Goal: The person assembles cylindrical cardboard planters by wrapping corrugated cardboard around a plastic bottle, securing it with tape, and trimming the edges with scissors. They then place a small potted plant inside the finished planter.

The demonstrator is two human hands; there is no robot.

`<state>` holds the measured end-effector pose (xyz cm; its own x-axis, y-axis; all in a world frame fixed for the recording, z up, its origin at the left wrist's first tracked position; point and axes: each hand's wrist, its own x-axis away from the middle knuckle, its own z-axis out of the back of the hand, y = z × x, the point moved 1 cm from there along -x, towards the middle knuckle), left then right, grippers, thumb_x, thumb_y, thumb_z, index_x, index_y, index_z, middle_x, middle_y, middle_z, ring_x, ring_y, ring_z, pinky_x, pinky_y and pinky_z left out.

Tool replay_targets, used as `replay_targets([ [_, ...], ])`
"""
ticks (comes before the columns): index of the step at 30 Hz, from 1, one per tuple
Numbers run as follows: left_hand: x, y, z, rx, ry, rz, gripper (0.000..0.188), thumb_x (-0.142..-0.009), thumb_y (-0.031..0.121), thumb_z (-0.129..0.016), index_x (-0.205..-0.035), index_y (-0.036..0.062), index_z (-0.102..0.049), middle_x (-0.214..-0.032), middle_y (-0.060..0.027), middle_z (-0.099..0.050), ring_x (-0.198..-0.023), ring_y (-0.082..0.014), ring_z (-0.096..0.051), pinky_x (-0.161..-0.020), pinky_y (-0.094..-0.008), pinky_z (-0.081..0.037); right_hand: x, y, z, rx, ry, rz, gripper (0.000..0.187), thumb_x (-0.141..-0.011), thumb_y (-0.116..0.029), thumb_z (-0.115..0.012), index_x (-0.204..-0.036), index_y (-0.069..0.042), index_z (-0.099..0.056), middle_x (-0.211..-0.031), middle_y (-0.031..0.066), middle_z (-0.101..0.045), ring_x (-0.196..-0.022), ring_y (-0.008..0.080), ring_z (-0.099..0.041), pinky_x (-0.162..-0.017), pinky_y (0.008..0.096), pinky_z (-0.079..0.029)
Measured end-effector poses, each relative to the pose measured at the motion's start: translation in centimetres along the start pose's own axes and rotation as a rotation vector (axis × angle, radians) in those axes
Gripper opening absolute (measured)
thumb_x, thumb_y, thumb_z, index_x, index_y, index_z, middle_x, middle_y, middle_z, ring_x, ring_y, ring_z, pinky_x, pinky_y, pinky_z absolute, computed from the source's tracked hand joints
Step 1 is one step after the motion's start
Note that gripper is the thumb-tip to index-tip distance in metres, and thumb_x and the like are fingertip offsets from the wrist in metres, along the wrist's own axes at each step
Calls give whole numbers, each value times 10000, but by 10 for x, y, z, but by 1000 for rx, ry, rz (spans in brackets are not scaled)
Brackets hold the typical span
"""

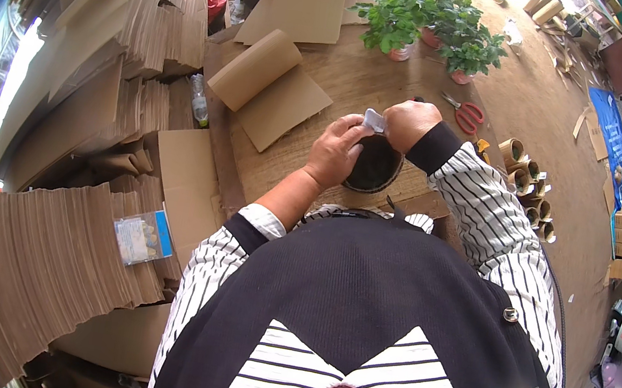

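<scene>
In front of my chest, a dark round pot-like container (376, 165) with a brown rim stands on the wooden table. A small white piece (374, 121), perhaps paper or tape, sits between my hands at its far rim. My left hand (335, 149) pinches this piece with thumb and fingers, at the container's left side. Closed in a fist, my right hand (411, 124) is at the far right of the rim, touching the white piece. Something small and dark pokes out beyond its knuckles; what the fist holds is hidden.
Red-handled scissors (468, 118) lie right of my right hand. Potted green plants (407, 13) stand at the table's far side. A curled cardboard sheet (264, 79) lies to the left, beside tall cardboard stacks (36, 263). Several cardboard tubes (523, 180) are at the right.
</scene>
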<state>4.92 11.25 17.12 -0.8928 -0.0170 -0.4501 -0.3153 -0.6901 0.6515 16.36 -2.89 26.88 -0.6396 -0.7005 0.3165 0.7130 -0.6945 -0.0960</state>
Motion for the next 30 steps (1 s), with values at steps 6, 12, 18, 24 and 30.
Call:
replay_targets([
  [6,0,5,-3,-40,-22,10,421,-793,29,-690,-1191,140,-611,-1274,-88,-576,-1162,-326,-576,-958,-416,-504,-2,-9,10,118,-93,-38,221,-809,-226,-664,-929,-68,-762,-945,136,-744,-921,312,-722,-767,418,-575],
  [12,2,-3,7,-31,-19,37,427,-797,17,-691,-1203,115,-602,-1263,-112,-589,-1158,-343,-581,-961,-417,-497,6,0,7,3,-9,-49,268,-810,-313,-713,-960,-95,-757,-898,149,-738,-886,303,-722,-735,429,-571],
  [18,-1,-4,1,-35,-24,-42,457,-786,52,-700,-1227,100,-593,-1259,-141,-594,-1175,-359,-569,-985,-432,-486,81,4,-46,-211,560,410,100,-746,-210,-703,-800,-149,-645,-942,31,-661,-928,230,-667,-636,378,-558],
  [24,2,-22,-6,526,-59,171,406,-955,107,-611,-1336,31,-494,-1303,-133,-540,-1203,-241,-545,-1039,-366,-430,80,-6,-120,-274,633,101,221,-751,-341,-737,-777,-137,-655,-866,27,-611,-805,246,-660,-640,387,-557],
  [30,13,-21,-32,925,-161,445,330,-1010,66,-523,-1335,31,-484,-1189,-73,-579,-952,-139,-586,-906,-288,-495,181,22,-101,-431,860,-299,189,-824,-308,-720,-815,-131,-655,-828,64,-608,-756,289,-643,-629,415,-522],
])
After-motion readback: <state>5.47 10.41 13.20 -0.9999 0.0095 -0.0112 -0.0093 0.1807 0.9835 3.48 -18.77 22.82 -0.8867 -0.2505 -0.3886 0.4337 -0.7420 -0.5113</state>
